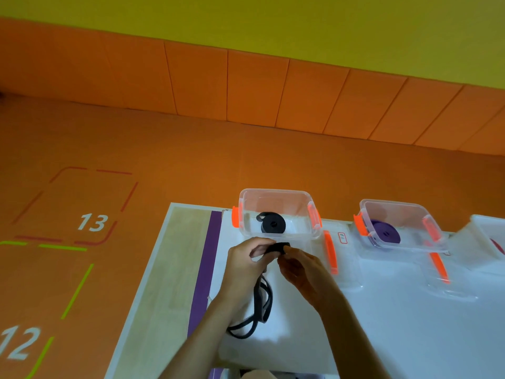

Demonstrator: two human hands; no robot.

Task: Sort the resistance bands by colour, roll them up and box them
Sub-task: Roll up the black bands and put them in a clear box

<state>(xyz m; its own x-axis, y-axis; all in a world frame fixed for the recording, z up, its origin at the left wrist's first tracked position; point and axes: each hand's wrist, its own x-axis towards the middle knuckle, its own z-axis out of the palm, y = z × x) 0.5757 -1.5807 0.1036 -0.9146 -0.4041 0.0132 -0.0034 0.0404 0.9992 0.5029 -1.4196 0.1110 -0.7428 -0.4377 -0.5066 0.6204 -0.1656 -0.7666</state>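
My left hand (246,265) and my right hand (302,268) both pinch the partly rolled end of a black resistance band (278,248) just in front of a clear box. The rest of this band (262,305) hangs down in loose loops onto the white table, partly behind my left wrist. The clear box (277,195) with orange clips holds one rolled black band (272,224). To its right, a second clear box (393,207) holds a rolled purple band (385,234).
Two clear lids with orange clips, the left lid (345,266) and the right lid (448,280), lie in front of the boxes. A third box (489,231) shows at the right edge with something red inside. The white table (410,324) has a purple strip (205,269) and a wooden margin on the left. The floor around is orange matting.
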